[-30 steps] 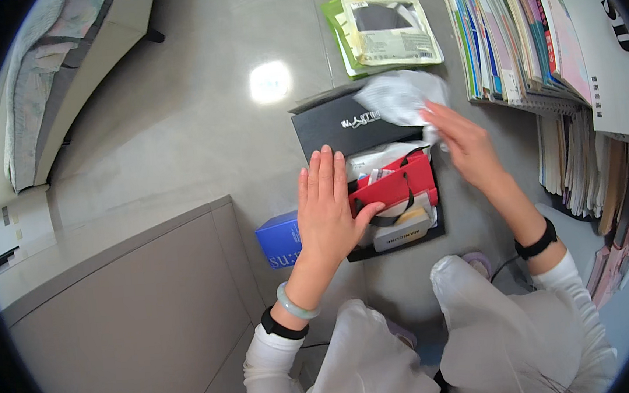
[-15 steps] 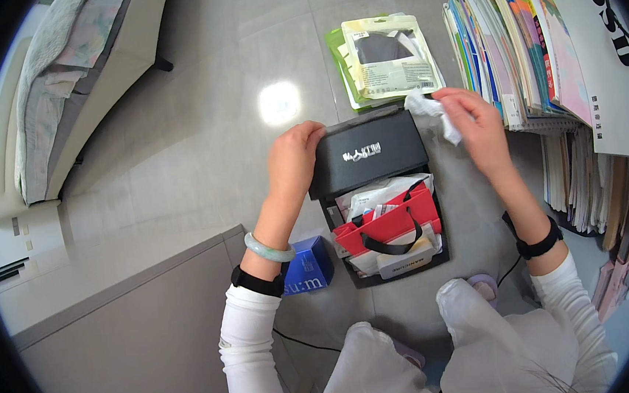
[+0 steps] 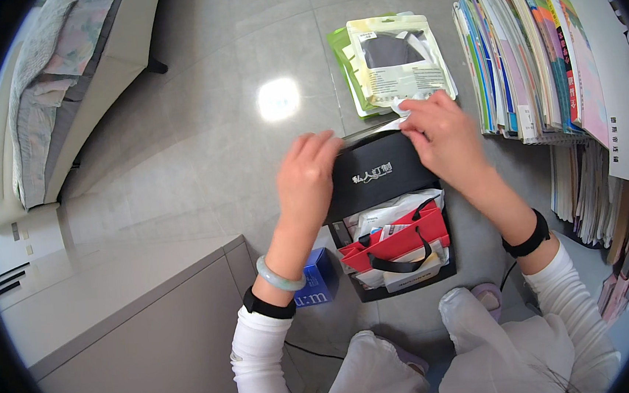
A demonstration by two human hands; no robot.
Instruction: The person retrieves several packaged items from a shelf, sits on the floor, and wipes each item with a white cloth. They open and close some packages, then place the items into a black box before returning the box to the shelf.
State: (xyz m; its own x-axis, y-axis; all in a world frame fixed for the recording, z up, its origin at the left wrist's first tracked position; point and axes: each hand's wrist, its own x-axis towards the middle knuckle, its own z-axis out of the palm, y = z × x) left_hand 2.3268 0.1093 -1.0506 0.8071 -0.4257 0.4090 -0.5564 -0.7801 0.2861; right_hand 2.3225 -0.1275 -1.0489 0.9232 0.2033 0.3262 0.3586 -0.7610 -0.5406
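A black lidded box point(image 3: 375, 294) stands on the floor in front of me, its lid point(image 3: 377, 191) raised toward the far side with silvery lettering showing. My left hand point(image 3: 307, 175) has its fingers closed on the lid's far left corner. At the far right corner, my right hand point(image 3: 446, 138) pinches a crumpled white tissue point(image 3: 398, 109) against the lid's edge; part of the tissue is hidden by the fingers. Inside the box lie a red paper bag point(image 3: 399, 243) with black handles, white plastic packets point(image 3: 389, 211) and a pale small box point(image 3: 413, 276).
Beyond the lid lie flat cream and green pouches point(image 3: 401, 64). Upright books point(image 3: 518, 55) fill a shelf at the right. A blue box point(image 3: 319, 279) stands left of the black box, beside a grey cabinet point(image 3: 138, 299). A bed point(image 3: 92, 96) is at far left.
My right hand has moved left with the tissue, from beyond the lid's corner onto its far edge. My left hand has stayed at the lid, its fingers now further over the edge.
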